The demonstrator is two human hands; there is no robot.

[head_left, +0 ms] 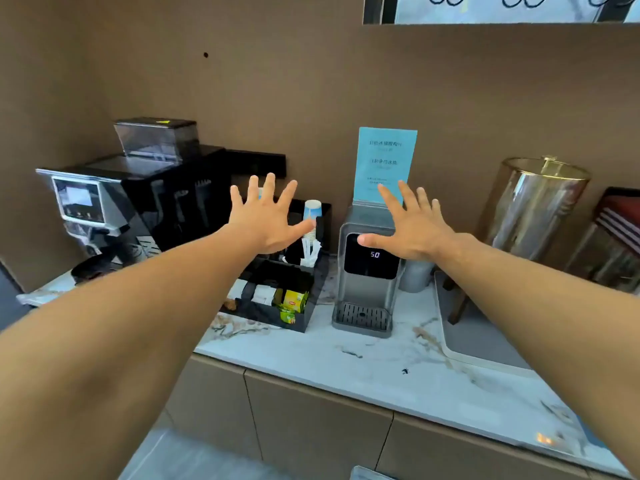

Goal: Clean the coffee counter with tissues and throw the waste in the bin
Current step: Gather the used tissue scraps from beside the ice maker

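The white marble coffee counter (381, 362) runs across the view, with a small dark speck (405, 371) on its bare front part. My left hand (268, 220) is stretched out above the black condiment organizer (277, 299), fingers spread, holding nothing. My right hand (408, 226) hovers in front of the grey water dispenser (367, 282), fingers also spread and empty. No tissues and no bin are in view.
A black coffee machine (138, 202) stands at the left. A stack of paper cups (312, 216) rises behind the organizer. A blue sign (386, 161) stands on the dispenser. At the right are a metal canister (533, 209) and a white tray (478, 337). Cabinet doors (311, 420) lie below.
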